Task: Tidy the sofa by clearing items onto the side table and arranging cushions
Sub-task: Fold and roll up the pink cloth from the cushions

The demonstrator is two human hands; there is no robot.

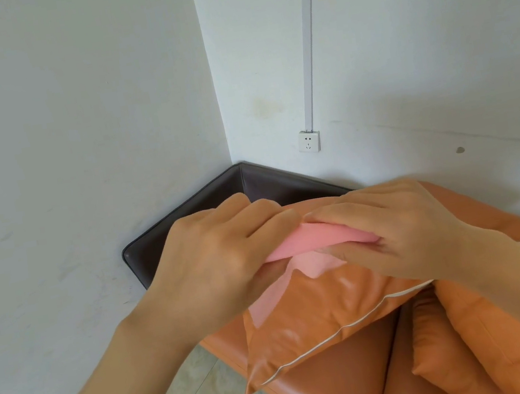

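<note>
Your left hand and right hand both pinch the top edge of the orange cushion, held over the sofa corner; you are arranging it, next set it upright against the backrest

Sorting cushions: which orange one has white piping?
The glossy cushion under both hands, left and right; the matte cushion beside it shows none.
</note>
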